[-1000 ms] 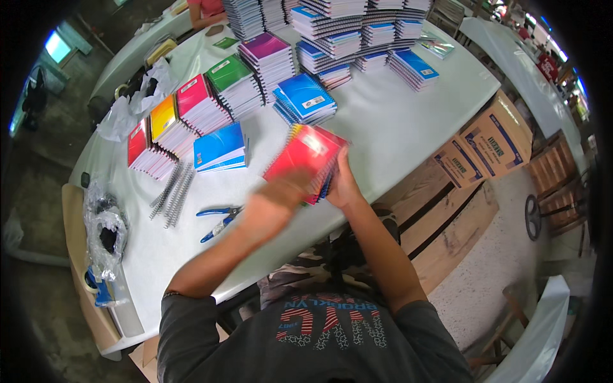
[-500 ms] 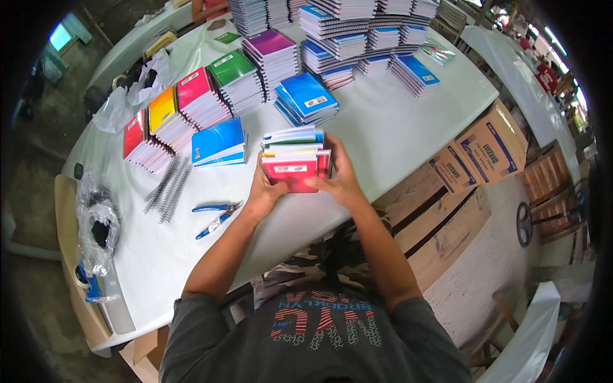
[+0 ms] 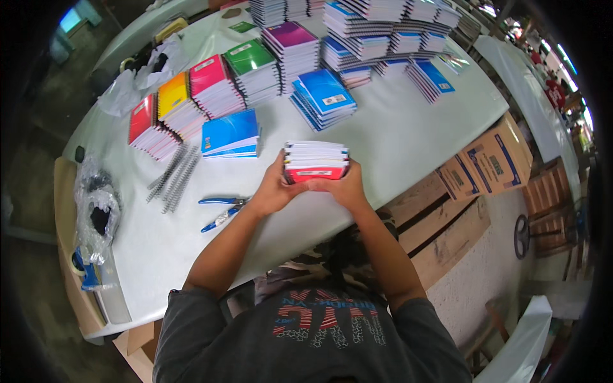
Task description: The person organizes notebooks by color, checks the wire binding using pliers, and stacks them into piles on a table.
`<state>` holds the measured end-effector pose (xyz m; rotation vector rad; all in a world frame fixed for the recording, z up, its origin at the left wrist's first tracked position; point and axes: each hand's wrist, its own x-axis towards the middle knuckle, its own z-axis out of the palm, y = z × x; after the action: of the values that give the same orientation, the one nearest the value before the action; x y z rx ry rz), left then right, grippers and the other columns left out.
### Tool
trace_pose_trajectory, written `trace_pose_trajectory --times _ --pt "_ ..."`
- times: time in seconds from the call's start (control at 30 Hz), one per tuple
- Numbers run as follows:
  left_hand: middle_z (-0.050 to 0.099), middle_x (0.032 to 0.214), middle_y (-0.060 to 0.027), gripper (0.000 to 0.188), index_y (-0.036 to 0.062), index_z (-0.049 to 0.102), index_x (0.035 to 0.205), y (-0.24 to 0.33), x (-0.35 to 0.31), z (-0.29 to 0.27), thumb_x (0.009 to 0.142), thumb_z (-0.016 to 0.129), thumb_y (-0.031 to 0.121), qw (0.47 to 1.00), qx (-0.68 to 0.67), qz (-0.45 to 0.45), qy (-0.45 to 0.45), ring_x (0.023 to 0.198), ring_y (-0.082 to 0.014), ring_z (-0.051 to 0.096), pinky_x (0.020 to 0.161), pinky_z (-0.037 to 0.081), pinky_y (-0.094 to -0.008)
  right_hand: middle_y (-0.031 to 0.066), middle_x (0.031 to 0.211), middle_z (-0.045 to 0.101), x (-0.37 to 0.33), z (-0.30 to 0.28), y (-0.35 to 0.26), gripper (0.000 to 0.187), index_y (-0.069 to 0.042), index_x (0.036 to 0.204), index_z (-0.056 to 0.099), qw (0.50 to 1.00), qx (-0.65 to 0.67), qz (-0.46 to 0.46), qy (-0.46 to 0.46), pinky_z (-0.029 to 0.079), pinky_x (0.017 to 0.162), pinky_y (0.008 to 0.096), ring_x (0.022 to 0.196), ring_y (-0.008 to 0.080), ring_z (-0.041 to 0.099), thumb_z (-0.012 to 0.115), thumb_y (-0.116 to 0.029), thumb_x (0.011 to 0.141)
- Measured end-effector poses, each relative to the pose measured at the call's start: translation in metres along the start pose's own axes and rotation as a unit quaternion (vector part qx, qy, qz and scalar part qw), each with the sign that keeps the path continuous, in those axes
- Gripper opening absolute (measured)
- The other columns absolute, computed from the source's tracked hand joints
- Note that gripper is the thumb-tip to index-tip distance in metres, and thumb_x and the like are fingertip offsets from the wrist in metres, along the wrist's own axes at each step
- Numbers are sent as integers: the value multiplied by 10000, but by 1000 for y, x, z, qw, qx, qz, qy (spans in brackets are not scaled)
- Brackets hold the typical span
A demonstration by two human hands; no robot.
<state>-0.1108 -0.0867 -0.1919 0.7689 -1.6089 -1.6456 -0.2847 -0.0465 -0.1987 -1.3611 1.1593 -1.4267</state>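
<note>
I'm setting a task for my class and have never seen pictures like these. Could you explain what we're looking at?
There is no robot here, just a person working with bare hands. Every picture comes from one wide fisheye camera worn on the person's head, looking down, so straight edges bend near the rim. Picture left is the person's left.

The left hand and right hand together grip a bundle of notebooks with a red cover facing the person.

On the white table are a row of colourful notebook stacks, taller stacks at the back, some blue notebooks, loose spiral coils and a blue-handled tool.
</note>
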Motion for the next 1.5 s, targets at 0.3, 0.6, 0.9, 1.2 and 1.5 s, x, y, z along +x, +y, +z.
trace_pose_trajectory --times 0.3,0.6,0.9,1.2,1.5 --pt "550 1158 -223 505 17 477 1214 79 37 -54 867 552 376 810 548 -38 204 1063 -382 532 901 426 -415 126 1140 534 -4 -9 3 524 -3 1249 396 909 382 167 3 484 834 330 980 196 579 622 -187 814" --pt "358 1392 -184 676 48 310 1367 72 115 -144 813 618 284 635 710 200 230 1300 -351 312 1069 225 -469 129 1132 537 -2 -13 5 521 14 1232 407 893 404 195 24 494 823 335 1000 185 569 637 -225 831" --pt "644 877 -120 86 36 577 911 121 112 -82 837 544 65 841 293 316 327 830 -246 628 712 492 -358 131 1187 516 -3 -11 7 580 2 1283 365 890 422 169 27 463 879 353 1053 197 546 614 -302 856" --pt "485 1276 -129 95 108 636 860 54 86 -25 794 603 47 953 176 86 -230 1148 -225 488 950 381 -336 93 1091 593 0 -17 18 605 -20 1218 467 829 497 228 -114 513 797 332 922 187 616 541 -499 857" --pt "413 1337 -169 567 74 405 1305 74 109 -156 783 608 161 647 711 123 247 1257 -331 365 1037 270 -479 134 987 616 -2 -18 26 380 8 1093 533 821 521 232 28 512 792 372 868 240 619 536 -248 812"
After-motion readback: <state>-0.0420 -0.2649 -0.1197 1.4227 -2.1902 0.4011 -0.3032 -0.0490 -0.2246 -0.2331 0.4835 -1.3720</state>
